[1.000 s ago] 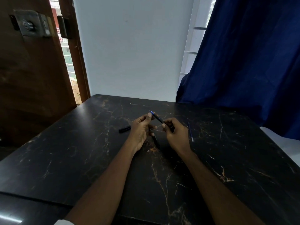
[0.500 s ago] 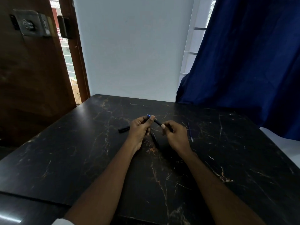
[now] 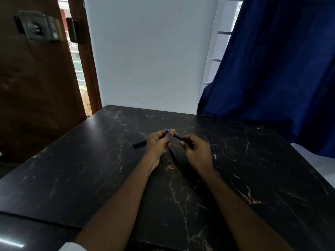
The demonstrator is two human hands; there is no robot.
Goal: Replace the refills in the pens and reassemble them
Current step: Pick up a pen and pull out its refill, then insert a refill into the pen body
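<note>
Pen (image 3: 178, 137): black barrel, blue tip, held just above the middle of the worktop (image 3: 90, 169) between both hands.

Left hand (image 3: 157, 144): fingers (image 3: 171, 132) pinched the tip end. A second earlier I logged them looser, with more blue showing beyond them.

Right hand (image 3: 196, 153): fingers curled round the rear of the barrel, as before.

Judgement: tip section was being seated; this pen was close to reassembled.

Cap (image 3: 139, 144): flat on the worktop, just left of the left hand.

Second pen (image 3: 173, 154): flat below the hands, untouched.

Loose refill (image 3: 213, 147): flat, right of the right hand.
</note>
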